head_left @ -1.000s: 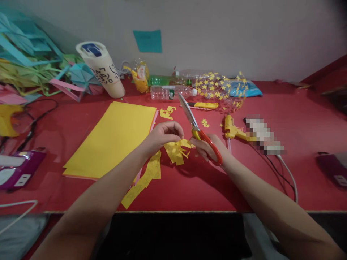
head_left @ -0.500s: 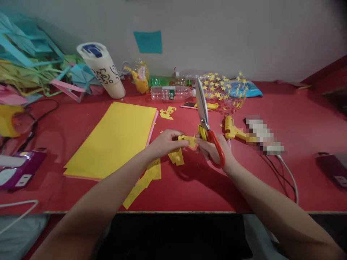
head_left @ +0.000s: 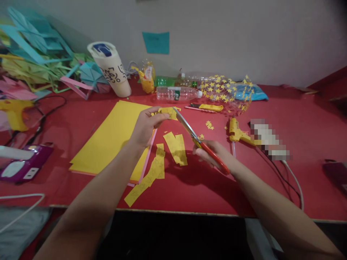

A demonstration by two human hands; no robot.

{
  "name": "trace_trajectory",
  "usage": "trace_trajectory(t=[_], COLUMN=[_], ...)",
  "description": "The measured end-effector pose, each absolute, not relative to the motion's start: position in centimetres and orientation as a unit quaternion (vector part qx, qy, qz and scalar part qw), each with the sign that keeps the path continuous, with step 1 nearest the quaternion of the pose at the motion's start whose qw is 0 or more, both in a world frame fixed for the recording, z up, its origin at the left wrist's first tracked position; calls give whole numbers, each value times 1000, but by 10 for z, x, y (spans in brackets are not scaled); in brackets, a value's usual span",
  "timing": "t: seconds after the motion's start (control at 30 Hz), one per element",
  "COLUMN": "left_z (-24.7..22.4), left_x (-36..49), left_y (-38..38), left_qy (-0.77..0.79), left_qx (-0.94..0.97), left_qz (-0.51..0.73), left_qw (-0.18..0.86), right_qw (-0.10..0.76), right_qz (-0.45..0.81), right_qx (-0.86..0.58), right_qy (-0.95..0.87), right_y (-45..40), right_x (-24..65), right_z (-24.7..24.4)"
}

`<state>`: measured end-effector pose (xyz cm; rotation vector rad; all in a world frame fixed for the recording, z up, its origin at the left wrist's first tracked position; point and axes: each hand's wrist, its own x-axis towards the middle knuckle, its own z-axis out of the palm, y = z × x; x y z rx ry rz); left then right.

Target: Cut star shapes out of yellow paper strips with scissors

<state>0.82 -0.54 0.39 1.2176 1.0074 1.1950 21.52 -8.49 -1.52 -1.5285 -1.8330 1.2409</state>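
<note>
Between the thumb and fingers of my left hand (head_left: 146,124) is a small strip of yellow paper (head_left: 168,112), held up above the right edge of the yellow sheets (head_left: 111,133). My right hand (head_left: 213,153) grips scissors (head_left: 189,129) with red and yellow handles. Their blades point up and left, and the tips meet the paper's right end. Below the hands lie yellow paper strips (head_left: 176,148) and, further left, a longer row of strips (head_left: 149,180) with faint drawn lines. Small cut stars (head_left: 209,125) rest on the table beyond the scissors.
At the back stand a white tumbler (head_left: 110,68) and a clear bottle (head_left: 177,94) lying down, beside a star-covered bottle (head_left: 225,88). A yellow cutter (head_left: 208,107) lies in front. A yellow glue gun (head_left: 238,133) is at right; folded paper shapes (head_left: 35,54) crowd the left.
My left hand has moved left and away from me with the paper. The scissors have swung from upright to leaning left, their tips now at the paper. My hands are further apart.
</note>
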Motion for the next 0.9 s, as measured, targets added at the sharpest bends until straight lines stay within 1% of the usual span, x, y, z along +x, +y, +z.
trace_trajectory(t=[0.13,0.37,0.53,0.77,0.9], left_z=[6,9,8,9,9], left_x=[6,5,5,3,3], left_y=[-6,-6,-6,-6,-6], left_qy=[415,409,414,397,403], left_qx=[533,548,555,569,576], left_qz=[495,488,489,496,489], left_qw=[547,542,530,522,516], right_qw=[230,229,243,225,243], right_qz=[465,536,525,534,522], right_qx=[-528,-509,-499,-500,-500], right_qy=[-673,-633,-645,-644,-647], right_y=[-85,-87,-87,-87,-87], right_x=[216,216,217,217,216], right_z=[-19,-17,-19,-17,-19])
